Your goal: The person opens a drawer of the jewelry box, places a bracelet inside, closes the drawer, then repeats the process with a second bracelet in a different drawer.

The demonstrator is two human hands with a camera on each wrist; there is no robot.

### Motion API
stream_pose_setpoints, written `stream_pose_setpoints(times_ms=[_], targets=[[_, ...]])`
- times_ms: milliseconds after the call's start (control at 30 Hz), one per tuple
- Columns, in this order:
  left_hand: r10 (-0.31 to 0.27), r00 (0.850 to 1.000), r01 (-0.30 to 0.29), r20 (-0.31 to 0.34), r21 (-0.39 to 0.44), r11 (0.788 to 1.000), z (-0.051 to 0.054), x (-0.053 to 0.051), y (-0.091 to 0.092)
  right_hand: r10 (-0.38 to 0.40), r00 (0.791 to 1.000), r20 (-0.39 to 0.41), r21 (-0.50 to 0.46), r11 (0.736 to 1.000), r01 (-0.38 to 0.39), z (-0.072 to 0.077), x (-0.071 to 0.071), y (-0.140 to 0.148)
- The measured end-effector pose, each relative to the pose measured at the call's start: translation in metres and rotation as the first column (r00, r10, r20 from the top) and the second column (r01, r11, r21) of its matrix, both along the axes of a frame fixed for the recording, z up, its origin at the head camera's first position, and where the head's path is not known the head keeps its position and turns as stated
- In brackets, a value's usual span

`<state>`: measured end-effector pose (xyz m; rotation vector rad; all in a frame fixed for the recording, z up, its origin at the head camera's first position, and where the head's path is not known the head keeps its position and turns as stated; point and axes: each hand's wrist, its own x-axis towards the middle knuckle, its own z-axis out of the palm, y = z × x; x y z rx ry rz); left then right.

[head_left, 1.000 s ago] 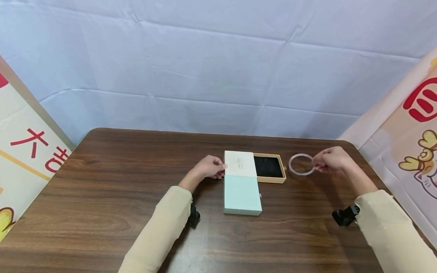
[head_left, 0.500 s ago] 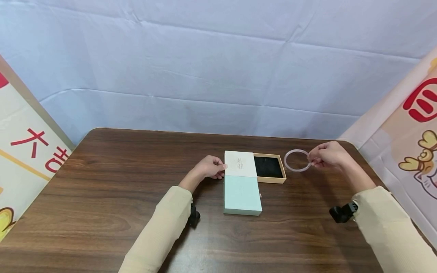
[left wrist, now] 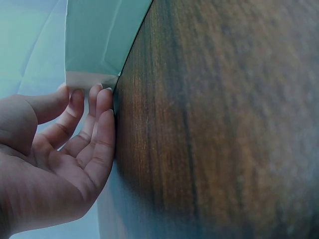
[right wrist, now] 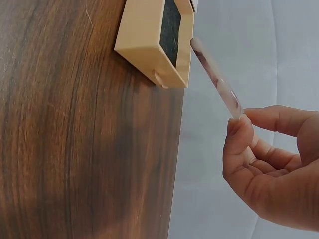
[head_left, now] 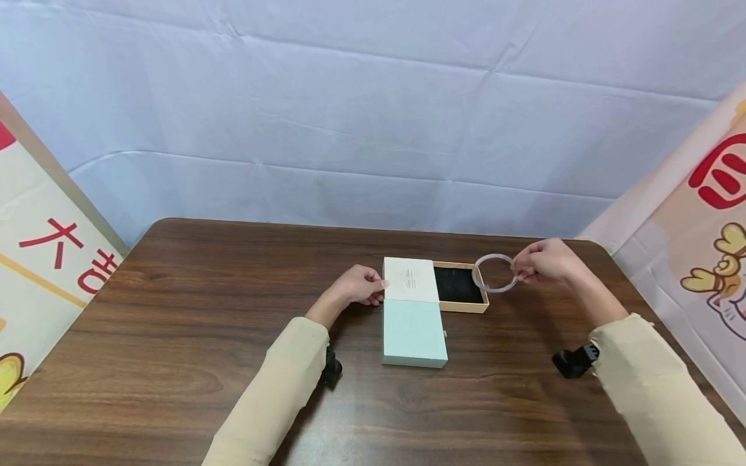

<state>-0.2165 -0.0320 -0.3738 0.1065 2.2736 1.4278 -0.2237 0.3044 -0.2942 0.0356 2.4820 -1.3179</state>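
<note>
My right hand (head_left: 543, 260) pinches a translucent pale bangle (head_left: 494, 291) between thumb and fingers. It holds the bangle raised and tilted, over the right end of a drawer-style gift box. In the right wrist view the bangle (right wrist: 218, 79) appears nearly edge-on, apart from the drawer. The yellow-edged drawer (head_left: 463, 308), with a black pad (head_left: 457, 285) inside, is pulled out rightward from its white sleeve (head_left: 410, 279). My left hand (head_left: 359, 285) holds the sleeve's left end, its thumb on the top edge and fingers (left wrist: 104, 129) against the side.
A closed pale-green box (head_left: 412, 330) lies directly in front of the white sleeve, touching it. Both stand on a brown wooden table (head_left: 204, 323). A pale cloth (head_left: 350, 116) hangs behind, and printed banners (head_left: 711, 220) flank both sides.
My right hand has lifted the bangle and carried it leftward, from beside the drawer to over its right end. The left hand and both boxes have stayed put.
</note>
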Motion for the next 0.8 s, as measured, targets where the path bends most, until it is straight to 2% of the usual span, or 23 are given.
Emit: stream_pose_setpoints(times_ms=[433,800], targets=[[-0.005,1.000,0.005,0.003,-0.005,1.000,0.000,0.000,0.000,0.017,1.000,-0.008,-0.003,1.000,-0.017,-0.003,-0.001,-0.020],[0.003,1.000,-0.003,0.004,-0.001,1.000,0.000,-0.001,0.000,0.026,1.000,-0.007,-0.045,0.999,-0.026,-0.010,-0.001,-0.033]])
